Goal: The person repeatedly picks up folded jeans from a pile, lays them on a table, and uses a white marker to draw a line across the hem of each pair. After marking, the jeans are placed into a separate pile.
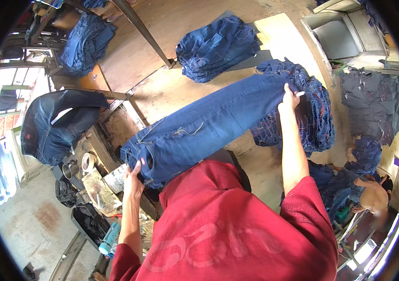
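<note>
A pair of blue jeans [208, 124] is stretched slantwise across my lap and in front of me. My left hand [135, 181] grips the waist end at the lower left, close to a pocket with a small red tag. At the far leg end, my right hand [290, 99] is closed on the hem; something small and white shows at its fingers. Loose pale threads lie on the upper side of the jeans. Just beyond and under the hem end stands a stack of jeans [318, 119] with ragged edges and orange stitching.
Another denim pile [215, 47] lies ahead on the floor, beside a metal post [145, 33]. Dark jeans [63, 122] drape over a stand at left, near a tape roll [88, 162] and a turquoise bottle [110, 238]. Grey garments [372, 103] and another person [375, 194] are at right.
</note>
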The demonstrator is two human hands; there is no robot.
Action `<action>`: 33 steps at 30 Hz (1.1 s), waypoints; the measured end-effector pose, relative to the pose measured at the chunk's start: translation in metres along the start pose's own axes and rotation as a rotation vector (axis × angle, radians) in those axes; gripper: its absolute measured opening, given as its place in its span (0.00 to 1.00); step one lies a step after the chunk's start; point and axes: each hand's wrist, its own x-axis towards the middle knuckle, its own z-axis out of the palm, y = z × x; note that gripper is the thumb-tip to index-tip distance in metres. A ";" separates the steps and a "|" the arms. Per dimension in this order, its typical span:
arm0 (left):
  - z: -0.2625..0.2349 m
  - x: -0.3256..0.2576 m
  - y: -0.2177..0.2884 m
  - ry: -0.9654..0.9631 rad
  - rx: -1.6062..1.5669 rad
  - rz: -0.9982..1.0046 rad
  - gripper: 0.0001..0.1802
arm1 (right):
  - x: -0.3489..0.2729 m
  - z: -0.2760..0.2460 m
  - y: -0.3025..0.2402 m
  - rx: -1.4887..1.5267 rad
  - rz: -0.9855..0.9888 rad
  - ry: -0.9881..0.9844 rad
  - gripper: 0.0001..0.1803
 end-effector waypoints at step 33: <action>0.338 -0.039 -0.120 -0.531 1.608 1.459 0.51 | -0.031 -0.026 -0.237 0.220 -0.581 -0.358 0.24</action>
